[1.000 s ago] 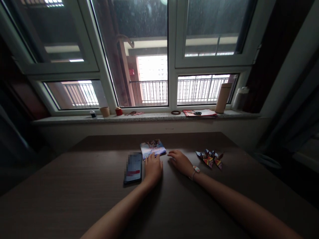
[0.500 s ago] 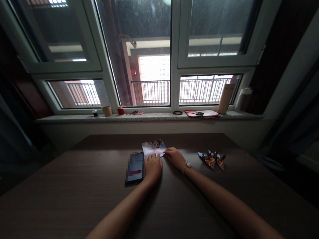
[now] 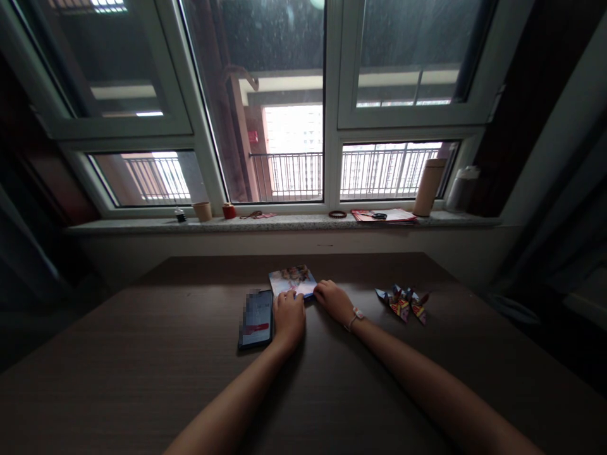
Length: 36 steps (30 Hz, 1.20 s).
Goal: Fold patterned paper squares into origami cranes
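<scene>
A square sheet of colourful printed paper (image 3: 291, 278) lies on the table, its near edge slightly raised with a strip of blue showing. My left hand (image 3: 289, 314) is closed at that near edge, fingers bent over the paper; its thumb is hidden. At the sheet's near right corner, my right hand (image 3: 333, 299) pinches the paper, and a bracelet (image 3: 356, 314) circles that wrist. Just left of my left hand lies a phone (image 3: 258, 320) with its screen lit. Folded paper pieces (image 3: 403, 304) with bright prints stand to the right of my right hand.
Beyond the brown table (image 3: 156, 373) runs a stone windowsill (image 3: 294, 222). On it are a paper cup (image 3: 203, 212), a red spool (image 3: 229, 211), a beaded ring (image 3: 337, 215), scissors (image 3: 379, 216) on papers, a tan bottle (image 3: 429, 188) and a grey bottle (image 3: 462, 191).
My left hand has shifted slightly left and its fingers have bent more. The paper's near edge has lifted a little. My right hand has closed more at the corner.
</scene>
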Available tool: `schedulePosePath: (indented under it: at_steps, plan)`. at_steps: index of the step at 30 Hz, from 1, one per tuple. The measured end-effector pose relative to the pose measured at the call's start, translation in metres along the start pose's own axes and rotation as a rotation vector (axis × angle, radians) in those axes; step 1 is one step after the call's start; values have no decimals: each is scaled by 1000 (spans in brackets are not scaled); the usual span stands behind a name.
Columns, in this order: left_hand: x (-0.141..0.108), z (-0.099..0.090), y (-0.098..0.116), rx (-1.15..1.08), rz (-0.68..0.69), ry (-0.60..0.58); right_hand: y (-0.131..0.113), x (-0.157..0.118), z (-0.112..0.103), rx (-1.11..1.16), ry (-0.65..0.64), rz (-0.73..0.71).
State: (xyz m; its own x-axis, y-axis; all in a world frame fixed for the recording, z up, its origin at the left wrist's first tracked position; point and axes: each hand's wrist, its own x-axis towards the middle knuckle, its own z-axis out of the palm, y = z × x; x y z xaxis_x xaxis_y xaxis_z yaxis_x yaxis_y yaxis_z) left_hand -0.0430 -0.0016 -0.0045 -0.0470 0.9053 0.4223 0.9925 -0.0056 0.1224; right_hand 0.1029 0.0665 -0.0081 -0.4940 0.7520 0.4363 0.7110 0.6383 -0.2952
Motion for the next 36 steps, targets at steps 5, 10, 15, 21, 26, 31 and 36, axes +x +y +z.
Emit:
schedulePosePath:
  at_steps: [5, 10, 15, 21, 26, 31, 36]
  plan:
    - [3, -2, -1, -18, 3, 5, 2, -1, 1, 20, 36, 11]
    - [5, -5, -1, -50, -1, 10, 6, -5, -5, 56, 51, -47]
    - [5, -7, -1, -90, 7, 19, 12, -10, -8, 66, 45, -119]
    - [0, -13, 3, -192, 62, 34, 14, -15, -16, 60, 95, -104]
    - [-3, -13, 10, -172, 136, 13, 22, -33, -32, 80, 141, -132]
    - [-6, -9, 18, -137, 190, -100, 36, -67, -52, 85, 59, -147]
    - [-8, -5, 23, -112, 221, -174, 44, -96, -71, 87, -46, -132]
